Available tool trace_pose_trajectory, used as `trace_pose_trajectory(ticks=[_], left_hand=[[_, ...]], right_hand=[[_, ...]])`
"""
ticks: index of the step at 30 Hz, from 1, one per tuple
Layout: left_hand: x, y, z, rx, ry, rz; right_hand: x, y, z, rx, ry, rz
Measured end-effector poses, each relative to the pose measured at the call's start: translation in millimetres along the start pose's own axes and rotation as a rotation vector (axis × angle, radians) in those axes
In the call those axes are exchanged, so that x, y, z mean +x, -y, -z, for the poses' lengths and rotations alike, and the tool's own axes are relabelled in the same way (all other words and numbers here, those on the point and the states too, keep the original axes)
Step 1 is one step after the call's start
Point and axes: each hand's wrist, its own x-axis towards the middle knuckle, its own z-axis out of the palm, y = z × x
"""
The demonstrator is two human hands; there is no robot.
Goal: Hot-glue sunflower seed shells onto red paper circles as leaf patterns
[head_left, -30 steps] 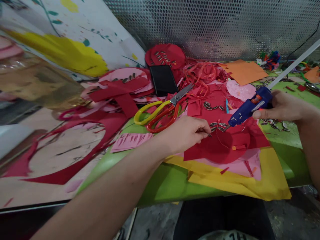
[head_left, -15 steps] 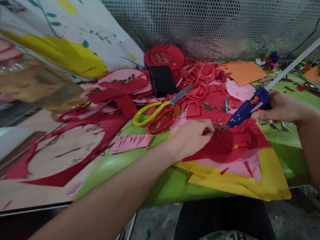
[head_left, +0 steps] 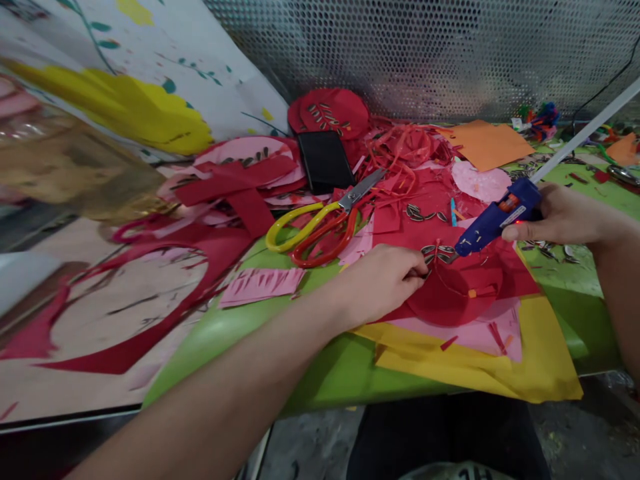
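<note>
My right hand [head_left: 560, 217] is closed around a blue hot glue gun [head_left: 495, 217], a long white glue stick [head_left: 585, 130] rising from its back. The nozzle points down left, close to striped sunflower seeds [head_left: 443, 253] set like leaves on a red paper circle [head_left: 455, 303]. A thin curved stem line and a small orange piece [head_left: 473, 293] also show on the circle. At the circle's left side, my left hand [head_left: 383, 280] is closed in a pinch beside the seeds. Whatever lies between its fingertips is hidden.
Scissors [head_left: 325, 223] with one yellow and one red handle lie left of the work, before a black phone [head_left: 326, 161]. Red paper scraps [head_left: 405, 150] pile up behind. Yellow paper [head_left: 480, 367] hangs over the green table's [head_left: 325, 373] front edge. A perforated metal panel [head_left: 425, 60] stands behind.
My left hand has drawn slightly left and down, off the seeds, showing more of the circle's left edge. My right hand and the glue gun have barely moved.
</note>
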Motion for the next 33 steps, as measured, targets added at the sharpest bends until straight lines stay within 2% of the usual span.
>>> trace_pose_trajectory(ticks=[4,15,33], left_hand=[[1.0,3.2,3.4,0.044,0.027,-0.046],[4.6,9.6,-1.7,0.025,-0.051,-0.179],[8.0,7.5,-8.1,-0.005,-0.092,-0.169]], right_hand=[[-0.4,2.1,0.3,-0.002,-0.005,-0.014],[-0.9,2.6,1.0,-0.007,0.002,-0.006],[-0.3,0.9,-2.2,0.038,0.017,0.010]])
